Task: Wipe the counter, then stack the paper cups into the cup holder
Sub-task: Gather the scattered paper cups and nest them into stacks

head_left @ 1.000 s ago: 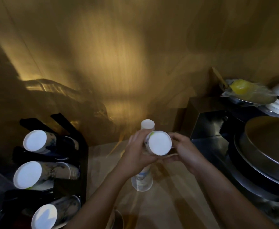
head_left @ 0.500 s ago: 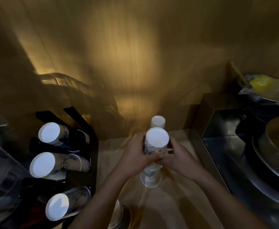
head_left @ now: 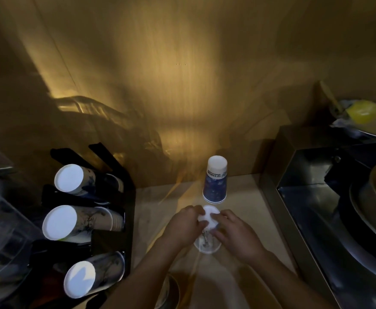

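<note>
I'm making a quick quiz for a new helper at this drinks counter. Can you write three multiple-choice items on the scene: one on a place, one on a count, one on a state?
1. Where does the blue cup stand?
A. On the counter, behind the hands
B. In the black rack
C. On the metal tray

2. How many rows of cups lie in the rack?
A. One
B. Three
C. Five

3. What are the hands doing?
A. Hanging free
B. Wiping with a cloth
C. Both pressing on an upside-down white cup

Answers:
1 A: it sits bottom-up on the counter near the wall.
2 B: three white cup bottoms show, one above another.
3 C: the left hand and right hand close on its top.
</note>
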### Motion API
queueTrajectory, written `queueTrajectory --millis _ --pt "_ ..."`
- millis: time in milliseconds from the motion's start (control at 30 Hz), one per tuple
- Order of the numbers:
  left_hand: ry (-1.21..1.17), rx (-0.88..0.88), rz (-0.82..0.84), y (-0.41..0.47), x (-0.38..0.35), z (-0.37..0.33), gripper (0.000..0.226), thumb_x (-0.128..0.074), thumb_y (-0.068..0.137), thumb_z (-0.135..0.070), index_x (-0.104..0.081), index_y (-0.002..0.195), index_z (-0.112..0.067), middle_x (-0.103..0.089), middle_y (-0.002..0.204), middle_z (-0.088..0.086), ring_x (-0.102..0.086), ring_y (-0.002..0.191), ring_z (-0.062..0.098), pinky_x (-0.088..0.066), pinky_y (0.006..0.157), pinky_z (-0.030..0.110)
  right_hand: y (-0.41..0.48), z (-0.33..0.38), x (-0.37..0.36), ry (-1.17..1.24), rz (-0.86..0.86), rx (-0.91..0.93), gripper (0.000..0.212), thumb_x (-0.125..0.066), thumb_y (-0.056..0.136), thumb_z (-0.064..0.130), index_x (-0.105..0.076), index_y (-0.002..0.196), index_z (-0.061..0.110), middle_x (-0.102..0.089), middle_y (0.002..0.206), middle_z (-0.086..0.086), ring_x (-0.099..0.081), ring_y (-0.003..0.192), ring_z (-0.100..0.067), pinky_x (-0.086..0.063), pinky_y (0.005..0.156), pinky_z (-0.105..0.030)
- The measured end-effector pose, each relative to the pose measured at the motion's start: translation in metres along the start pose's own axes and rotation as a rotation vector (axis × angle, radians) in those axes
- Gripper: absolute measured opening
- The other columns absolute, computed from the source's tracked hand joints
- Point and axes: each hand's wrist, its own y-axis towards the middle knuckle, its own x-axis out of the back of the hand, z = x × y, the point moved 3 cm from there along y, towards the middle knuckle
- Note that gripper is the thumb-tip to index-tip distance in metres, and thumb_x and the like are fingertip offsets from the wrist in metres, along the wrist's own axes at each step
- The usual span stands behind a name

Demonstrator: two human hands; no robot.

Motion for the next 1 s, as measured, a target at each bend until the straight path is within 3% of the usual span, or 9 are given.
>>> queueTrajectory --millis 133,267,400,467,567,667,800,867,1000 --pt "0.131 -0.063 0.026 0.011 -0.003 -0.005 0.038 -0.041 0.096 -0.028 -0.051 0.131 -0.017 -0.057 0.130 0.012 -0.055 0.115 0.027 -0.046 0.095 0.038 0.011 0.001 0.007 -0.154 -0.055 -0.005 0.041 -0.048 0.090 0.038 -0.045 0.128 0.024 -0.053 0.123 -0.003 -0.055 0.104 -0.021 -0.042 0.078 -0.029" --pt "0.096 0.006 0.094 0.022 -0.002 0.000 0.043 -0.033 0.098 -0.035 -0.038 0.140 -0.026 -0.050 0.140 0.010 -0.049 0.123 0.026 -0.043 0.100 0.040 0.022 0.002 0.013 -0.260 -0.065 -0.018 0.041 -0.045 0.091 0.039 -0.044 0.129 0.023 -0.056 0.121 -0.006 -0.057 0.102 -0.022 -0.046 0.078 -0.032" --pt "0.154 0.019 0.196 0.025 0.005 0.005 0.050 -0.039 0.096 -0.038 -0.026 0.144 -0.031 -0.045 0.142 0.013 -0.044 0.127 0.028 -0.039 0.104 0.044 0.027 0.007 0.015 -0.328 -0.038 -0.054 0.041 -0.045 0.091 0.037 -0.043 0.129 0.021 -0.056 0.118 -0.008 -0.056 0.101 -0.025 -0.045 0.078 -0.033" --pt "0.134 0.004 0.186 0.019 0.013 0.006 0.052 -0.047 0.093 -0.035 -0.032 0.142 -0.028 -0.046 0.140 0.011 -0.046 0.125 0.027 -0.040 0.104 0.041 0.028 0.009 0.014 -0.385 -0.006 -0.064 0.044 -0.047 0.089 0.031 -0.040 0.130 0.019 -0.049 0.128 -0.011 -0.051 0.108 -0.027 -0.042 0.085 -0.036" --pt "-0.033 0.030 0.115 0.003 0.030 0.013 0.048 -0.054 0.090 -0.034 -0.045 0.135 -0.021 -0.053 0.137 0.008 -0.052 0.120 0.023 -0.043 0.096 0.031 0.022 0.014 0.016 -0.390 -0.069 -0.077 0.048 -0.052 0.085 0.022 -0.038 0.130 0.016 -0.037 0.141 -0.015 -0.042 0.120 -0.030 -0.037 0.093 -0.039" --pt "-0.150 0.109 0.044 -0.019 0.044 0.031 0.048 -0.058 0.087 -0.039 -0.049 0.131 -0.020 -0.057 0.130 0.009 -0.056 0.113 0.020 -0.040 0.086 0.026 0.012 0.023 0.018 -0.296 -0.166 -0.063 0.047 -0.058 0.082 0.016 -0.044 0.127 0.014 -0.039 0.141 -0.016 -0.043 0.121 -0.032 -0.038 0.095 -0.042" --pt "-0.432 0.298 0.103 -0.050 0.043 0.054 0.047 -0.060 0.086 -0.040 -0.052 0.126 -0.018 -0.057 0.122 0.008 -0.056 0.107 0.019 -0.046 0.089 0.031 -0.001 0.037 0.008 -0.050 -0.146 -0.069 0.034 -0.058 0.084 0.018 -0.053 0.116 0.010 -0.050 0.124 -0.011 -0.053 0.104 -0.028 -0.044 0.083 -0.036" --pt "-0.551 0.397 0.142 -0.065 0.035 0.065 0.037 -0.059 0.086 -0.042 -0.057 0.116 -0.021 -0.056 0.114 0.002 -0.055 0.098 0.015 -0.045 0.075 0.026 -0.007 0.046 -0.001 0.069 -0.120 -0.112 0.030 -0.057 0.085 0.020 -0.053 0.114 0.011 -0.046 0.123 -0.007 -0.057 0.096 -0.025 -0.045 0.074 -0.031" --pt "-0.718 0.523 0.072 -0.086 0.024 0.079 0.022 -0.059 0.087 -0.041 -0.060 0.095 -0.020 -0.056 0.094 -0.002 -0.053 0.081 0.012 -0.042 0.065 0.025 -0.013 0.064 -0.015 -0.101 -0.179 -0.037 0.029 -0.058 0.083 0.017 -0.058 0.110 0.008 -0.049 0.128 -0.013 -0.059 0.098 -0.033 -0.050 0.073 -0.038"
